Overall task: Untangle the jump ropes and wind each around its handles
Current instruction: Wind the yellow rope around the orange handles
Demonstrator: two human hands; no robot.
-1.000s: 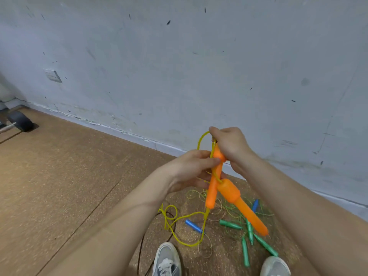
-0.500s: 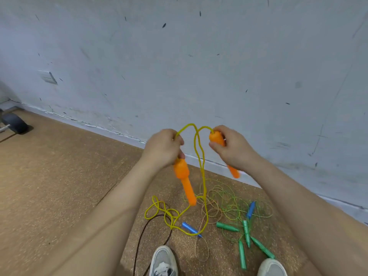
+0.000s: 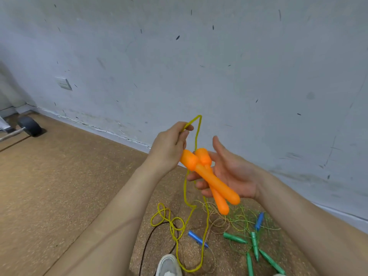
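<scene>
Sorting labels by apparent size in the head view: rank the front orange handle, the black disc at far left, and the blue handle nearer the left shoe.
1. front orange handle, largest, though it is also nearest the camera
2. black disc
3. blue handle, slim and smallest

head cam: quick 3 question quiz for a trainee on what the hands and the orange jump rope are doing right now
1. True or false: the two orange handles cross each other, held up off the ground.
2. What does the left hand pinch between thumb and forefinger? A) the yellow rope B) a towel C) a tennis ball
3. Which hand has its fingers open and its thumb sticking out?

Key: 1 true; 2 A; 3 the right hand, with the handles lying across it.
</scene>
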